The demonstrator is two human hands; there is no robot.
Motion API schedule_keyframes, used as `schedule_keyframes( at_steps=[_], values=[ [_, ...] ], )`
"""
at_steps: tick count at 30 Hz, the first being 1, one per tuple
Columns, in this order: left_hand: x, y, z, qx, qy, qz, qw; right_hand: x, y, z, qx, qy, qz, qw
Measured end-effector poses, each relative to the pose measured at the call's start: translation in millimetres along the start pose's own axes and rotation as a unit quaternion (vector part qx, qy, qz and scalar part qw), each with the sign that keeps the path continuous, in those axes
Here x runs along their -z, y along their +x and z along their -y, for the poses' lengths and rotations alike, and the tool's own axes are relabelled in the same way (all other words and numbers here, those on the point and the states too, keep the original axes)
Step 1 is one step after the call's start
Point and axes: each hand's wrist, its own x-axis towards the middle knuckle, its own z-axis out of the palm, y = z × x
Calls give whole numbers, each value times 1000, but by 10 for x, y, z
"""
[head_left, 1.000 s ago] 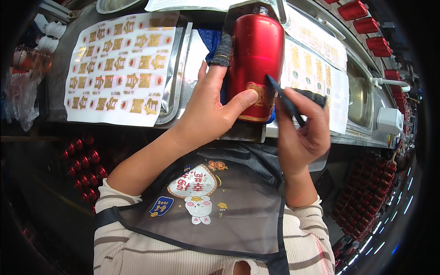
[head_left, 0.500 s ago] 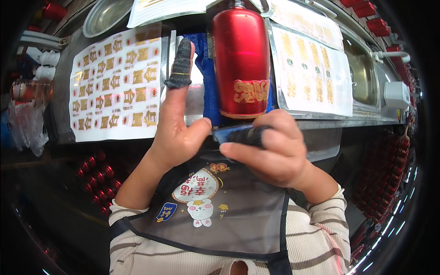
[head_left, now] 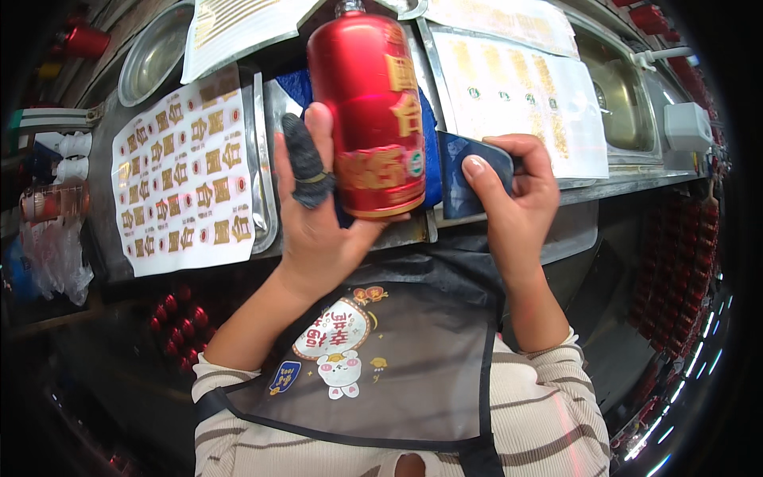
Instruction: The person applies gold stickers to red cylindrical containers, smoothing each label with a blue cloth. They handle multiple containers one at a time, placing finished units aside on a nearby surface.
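A glossy red bottle (head_left: 358, 95) with raised gold decals lies on a blue cloth (head_left: 432, 163), its neck pointing away from me. My left hand (head_left: 322, 234) holds its lower end, with fingers along the left side and the thumb reaching under the base. A dark grey sleeve (head_left: 308, 163), banded near its bottom, covers one left finger. To the right of the bottle, my right hand (head_left: 526, 199) grips a flat dark blue scraper (head_left: 459, 191) between thumb and fingers. The scraper's edge is close to the bottle.
A white sheet of gold and red decals (head_left: 175, 222) lies at left; another decal sheet (head_left: 509, 119) is at right. A metal basin (head_left: 147, 67) stands far left. Beyond the right sheet are a sink (head_left: 608, 95) and a white box (head_left: 687, 127). Red bottles (head_left: 675, 254) stand in rows at right.
The bottle has turned, bringing gold characters and a green mark into view. My left hand has moved onto its base. My right hand has moved right with the scraper, away from below the bottle.
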Motion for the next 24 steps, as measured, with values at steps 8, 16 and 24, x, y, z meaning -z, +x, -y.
schedule_keyframes(
  at_steps=[8, 16, 24],
  values=[
    [52, 119, -125, -42, 60, -9, 997, -288, -87, 37, 23, -33, 22, 999],
    [184, 171, 94, 92, -247, 115, 958, 36, 72, -58, -128, 112, 10, 985],
    [69, 209, -30, 198, -395, 20, 897, -170, 151, -177, -28, -82, 103, 991]
  ],
)
